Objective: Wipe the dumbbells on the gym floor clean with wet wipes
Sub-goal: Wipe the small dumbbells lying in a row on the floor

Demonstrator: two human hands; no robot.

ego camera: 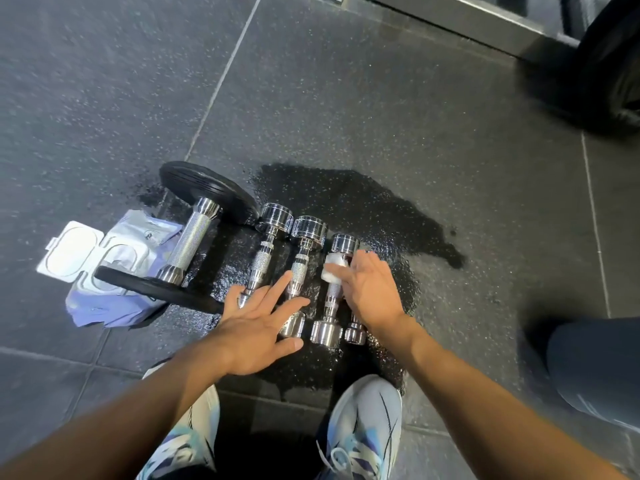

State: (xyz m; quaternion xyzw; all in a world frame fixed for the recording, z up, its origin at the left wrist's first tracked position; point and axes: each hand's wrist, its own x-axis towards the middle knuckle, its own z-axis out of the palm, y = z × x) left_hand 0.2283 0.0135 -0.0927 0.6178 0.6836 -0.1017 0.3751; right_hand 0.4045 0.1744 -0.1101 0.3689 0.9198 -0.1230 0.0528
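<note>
Pale shoes (363,420) stand nearer than the black-plated dumbbell (194,244). Right of it, shiny chrome dumbbells (308,230) lie side by side, long axes pointing away from the person. The left hand (256,323), fingers spread flat, rests on the two nearest it. The right hand (370,289) touches a white wipe (334,266) on the third's handle; whether it pinches or presses, I cannot tell.

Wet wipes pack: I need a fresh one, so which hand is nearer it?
Left. The left hand lies over two small dumbbells right of the pack; the right hand is farther right, touching a wipe on another dumbbell.
</note>
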